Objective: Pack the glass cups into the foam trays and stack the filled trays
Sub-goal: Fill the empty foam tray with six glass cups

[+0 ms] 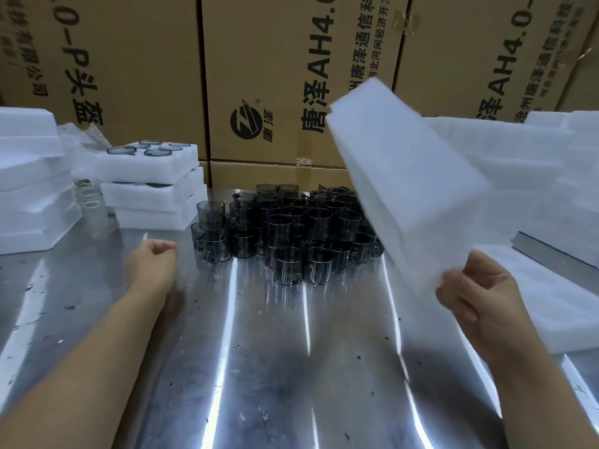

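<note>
Several plain foam slabs (29, 189) are stacked at the far left edge of the steel table (291, 367), and just beside them stand a few clear glasses (89, 196), partly hidden. Three filled trays (155, 176) are stacked next, the top one showing grey cup rims seated in its round pockets. Left hand (154, 257): low over the table in front of that stack, fingers loosely curled, holding nothing. Centre: a dense cluster of smoky grey handled glass cups (291, 234), upright on the table and packed close. Right of centre: one foam tray (405, 183), steeply tilted in the air above the cluster's right edge, with the right hand (479, 299) curled round its lower corner. Far right: a heap of further foam pieces (534, 176). Behind all: printed cardboard cartons (291, 76).
</note>
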